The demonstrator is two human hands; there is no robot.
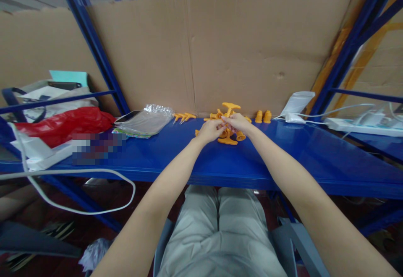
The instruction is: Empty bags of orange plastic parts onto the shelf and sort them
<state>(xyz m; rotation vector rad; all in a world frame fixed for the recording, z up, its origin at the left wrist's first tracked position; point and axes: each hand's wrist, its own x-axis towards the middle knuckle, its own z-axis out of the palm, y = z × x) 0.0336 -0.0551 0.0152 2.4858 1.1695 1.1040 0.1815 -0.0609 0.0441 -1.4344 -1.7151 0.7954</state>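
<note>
Both my hands meet over a heap of small orange plastic parts (pixel 227 139) on the blue shelf (pixel 176 159). My left hand (pixel 210 131) is closed, fingertips pinched on an orange piece. My right hand (pixel 239 122) is closed too, fingers pinching the same small orange piece between the hands. An orange T-shaped part (pixel 231 107) stands upright just behind my hands. Two orange caps (pixel 263 117) stand to the right. Two orange corkscrew-like parts (pixel 184 117) lie to the left.
A clear plastic bag (pixel 147 119) lies left of the parts, with a red bag (pixel 67 124) and papers further left. A white pouch (pixel 297 103), white cables and a power strip (pixel 362 126) sit at right. Cardboard (pixel 239 50) backs the shelf.
</note>
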